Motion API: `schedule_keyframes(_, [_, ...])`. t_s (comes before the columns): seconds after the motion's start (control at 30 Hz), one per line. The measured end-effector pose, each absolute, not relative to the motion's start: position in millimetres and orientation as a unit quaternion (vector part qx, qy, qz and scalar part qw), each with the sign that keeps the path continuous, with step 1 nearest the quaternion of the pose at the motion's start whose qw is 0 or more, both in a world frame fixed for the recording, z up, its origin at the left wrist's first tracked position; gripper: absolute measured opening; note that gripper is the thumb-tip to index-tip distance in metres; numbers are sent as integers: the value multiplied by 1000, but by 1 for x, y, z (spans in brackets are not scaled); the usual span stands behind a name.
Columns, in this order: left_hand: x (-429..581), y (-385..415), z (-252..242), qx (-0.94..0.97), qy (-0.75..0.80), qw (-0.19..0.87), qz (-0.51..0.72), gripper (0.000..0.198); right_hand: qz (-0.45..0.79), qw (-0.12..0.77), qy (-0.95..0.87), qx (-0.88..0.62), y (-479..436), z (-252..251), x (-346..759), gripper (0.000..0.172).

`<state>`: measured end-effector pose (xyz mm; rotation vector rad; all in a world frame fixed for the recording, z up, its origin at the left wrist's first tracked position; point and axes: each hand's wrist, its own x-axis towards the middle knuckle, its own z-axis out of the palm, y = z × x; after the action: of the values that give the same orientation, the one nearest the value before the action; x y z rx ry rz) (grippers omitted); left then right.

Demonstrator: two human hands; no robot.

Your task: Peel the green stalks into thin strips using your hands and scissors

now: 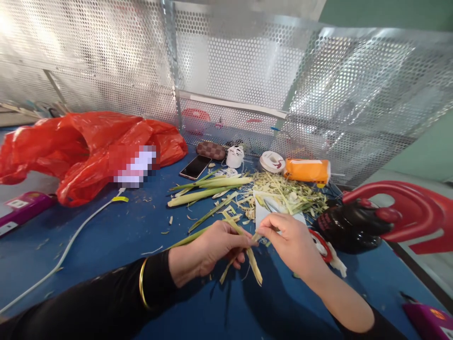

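Pale yellow-green leaf strips (254, 267) cross one another between my two hands, above the blue table (148, 241). My left hand (221, 243) is closed on the strips near their crossing, with loose ends hanging below it. My right hand (283, 231) pinches a short strip end between thumb and forefinger, close beside the left fingertips. Behind the hands lie long green stalks (201, 194). To their right is a heap of shredded leaf pieces (283, 189), beside a white sheet (260, 212) partly hidden by my right hand.
A red plastic bag (88, 137) and a white cable (76, 236) lie left. Toward the back are a phone (196, 167), a checked case (211, 150), a white spool (272, 161) and an orange package (307, 170). A black jar (348, 226) stands right.
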<state>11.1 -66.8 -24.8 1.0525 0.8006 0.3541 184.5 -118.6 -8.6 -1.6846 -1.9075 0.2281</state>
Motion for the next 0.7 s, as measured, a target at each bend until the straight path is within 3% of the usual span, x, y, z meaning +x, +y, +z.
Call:
schedule_keyframes(0.27, [16, -77, -31, 516, 389, 747, 154, 19, -24, 288, -774, -564, -122, -13, 178, 10])
schedule_keyframes(0.43, [18, -83, -34, 531, 385, 744, 129, 13, 103, 339, -741, -570, -125, -28, 165, 4])
schedule_keyframes(0.53, [19, -85, -36, 516, 378, 756, 134, 15, 161, 358, -707, -588, -124, -32, 162, 12])
schedule_keyframes(0.7, [18, -84, -40, 508, 378, 759, 150, 13, 160, 356, -695, -603, -127, -30, 158, 14])
